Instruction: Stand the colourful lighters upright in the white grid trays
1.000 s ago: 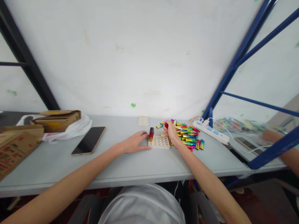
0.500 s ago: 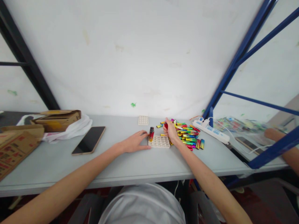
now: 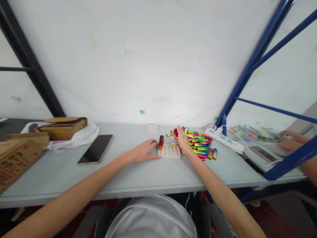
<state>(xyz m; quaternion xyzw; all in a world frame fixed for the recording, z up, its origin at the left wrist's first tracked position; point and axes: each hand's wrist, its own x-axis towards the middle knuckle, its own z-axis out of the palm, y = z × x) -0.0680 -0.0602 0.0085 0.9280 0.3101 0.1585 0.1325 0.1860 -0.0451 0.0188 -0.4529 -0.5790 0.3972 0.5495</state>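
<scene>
A white tray with a grid of small round hollows (image 3: 170, 152) lies on the table before me. Dark-topped red and gold lighters (image 3: 161, 144) stand upright at its left back corner, close together. My left hand (image 3: 144, 151) rests flat at the tray's left side, fingers spread, with fingertips by the lighters and thumb at the front corner. My right hand (image 3: 182, 140) is closed round a shiny red lighter (image 3: 176, 132), mostly hidden by the fingers, above the left side of a pile of shiny coloured lighters (image 3: 200, 144).
A second white tray (image 3: 152, 128) lies near the wall. A phone (image 3: 96, 148) and cardboard boxes (image 3: 66, 128) on a white bag are to the left. At right are a power strip (image 3: 225, 140), a blue metal frame (image 3: 244, 81) and another person's hands (image 3: 291, 140).
My right hand and the red lighter have shifted only slightly. My left hand keeps its place by the tray. At far right, the other person's hands have moved further into view.
</scene>
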